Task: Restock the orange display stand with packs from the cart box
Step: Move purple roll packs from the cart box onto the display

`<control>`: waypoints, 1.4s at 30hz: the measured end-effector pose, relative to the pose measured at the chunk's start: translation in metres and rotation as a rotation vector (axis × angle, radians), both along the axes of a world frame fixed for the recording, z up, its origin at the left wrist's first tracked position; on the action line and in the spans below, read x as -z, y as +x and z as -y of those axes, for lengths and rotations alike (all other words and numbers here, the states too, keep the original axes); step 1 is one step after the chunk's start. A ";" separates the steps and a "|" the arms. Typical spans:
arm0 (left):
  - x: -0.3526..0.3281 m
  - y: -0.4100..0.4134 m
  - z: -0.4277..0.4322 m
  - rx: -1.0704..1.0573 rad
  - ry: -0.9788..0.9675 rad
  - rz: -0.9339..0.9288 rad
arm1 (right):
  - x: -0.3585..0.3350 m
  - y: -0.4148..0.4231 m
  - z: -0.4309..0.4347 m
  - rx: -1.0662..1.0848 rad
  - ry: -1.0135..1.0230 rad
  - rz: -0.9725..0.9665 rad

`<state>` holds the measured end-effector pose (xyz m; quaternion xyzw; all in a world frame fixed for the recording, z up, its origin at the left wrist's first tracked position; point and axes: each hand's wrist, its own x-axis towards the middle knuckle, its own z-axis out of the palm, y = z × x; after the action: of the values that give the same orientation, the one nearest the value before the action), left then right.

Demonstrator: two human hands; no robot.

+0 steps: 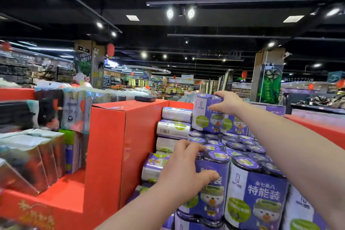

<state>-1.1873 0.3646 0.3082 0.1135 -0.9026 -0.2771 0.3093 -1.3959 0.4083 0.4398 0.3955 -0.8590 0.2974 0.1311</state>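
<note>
A: What sits on the left?

B: Boxy packs in clear wrap lean on a low red shelf, with more wrapped goods stacked behind them. Just right of those rises a tall orange-red divider wall of the display stand, and a small dark object lies on its top edge.

A: Does anything stand in the way of the packs?

B: The divider closes off their left side. Against it, silvery packs lying on their sides are piled one on another, ends facing the wall.

A: And the hands?

B: The left hand rests on the near purple pack, fingers curled over its top rim and thumb pressed on the front: a wide grip holding that pack. Farther right and farther away, the right hand clasps the top of an upright purple pack standing on the upper layer of the stack, grip closed round its top corner.

A: How do the packs look?

B: Bundles of rolls in purple and white film, dark round tops with green stickers, a cartoon white bird in a green hat, and a green circle. They fill the stand's right bay in tiers.

A: Any writing?

B: "特能装" in white on the near-right pack; smaller print is blurred. A far pillar sign reads "FRESH GREEN", partly cut off.
</note>
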 end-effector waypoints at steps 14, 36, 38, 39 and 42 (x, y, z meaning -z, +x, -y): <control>0.004 -0.003 0.003 0.006 -0.011 0.000 | 0.001 -0.007 0.019 0.209 0.173 -0.221; -0.003 0.032 -0.014 -0.176 0.012 -0.014 | 0.037 0.131 -0.083 -0.116 0.366 -0.362; 0.002 0.050 -0.018 -0.242 -0.002 0.018 | 0.044 0.152 -0.089 -0.168 0.363 -0.416; 0.006 0.060 -0.020 -0.284 -0.021 0.046 | 0.047 0.162 -0.091 -0.203 0.358 -0.438; 0.021 0.094 -0.024 -0.415 -0.100 0.155 | 0.066 0.188 -0.090 -0.335 0.352 -0.484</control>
<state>-1.0932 0.3882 0.2875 0.3021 -0.8935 -0.1530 0.2948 -1.2079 0.4987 0.3741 0.6066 -0.7643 0.0596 0.2104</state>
